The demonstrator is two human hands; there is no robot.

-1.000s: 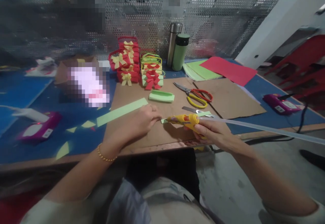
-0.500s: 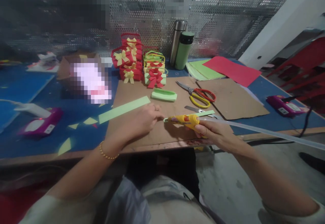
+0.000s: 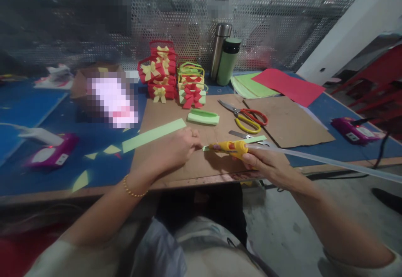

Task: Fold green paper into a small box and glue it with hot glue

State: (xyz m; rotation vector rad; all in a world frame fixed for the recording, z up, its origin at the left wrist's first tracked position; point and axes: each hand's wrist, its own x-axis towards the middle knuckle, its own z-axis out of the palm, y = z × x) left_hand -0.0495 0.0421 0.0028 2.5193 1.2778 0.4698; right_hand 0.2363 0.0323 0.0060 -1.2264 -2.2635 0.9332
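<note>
My right hand (image 3: 262, 161) is wrapped around a yellow hot glue gun (image 3: 230, 147), its nozzle pointing left. A long translucent glue stick (image 3: 317, 159) sticks out of its back. Under and behind the gun runs a narrow light-green paper strip (image 3: 256, 140). At the strip's left end, close to the nozzle, the pinched fingertips of my left hand (image 3: 184, 147) hold it against the cardboard. A wider green paper strip (image 3: 153, 135) lies just beyond my left hand. Further back sits a small folded green paper box (image 3: 203, 117).
Red-and-yellow-handled scissors (image 3: 243, 115) and a metal blade (image 3: 240, 135) lie on the cardboard sheet (image 3: 169, 170). Behind stand red paper baskets (image 3: 161, 90), green ones (image 3: 191, 94) and two flasks (image 3: 228, 63). Purple power sockets (image 3: 53, 155) rest at left and right.
The glue gun's nozzle has shifted very slightly right from the strip's left end, showing a bit more of the strip. My left hand has stayed in place.
</note>
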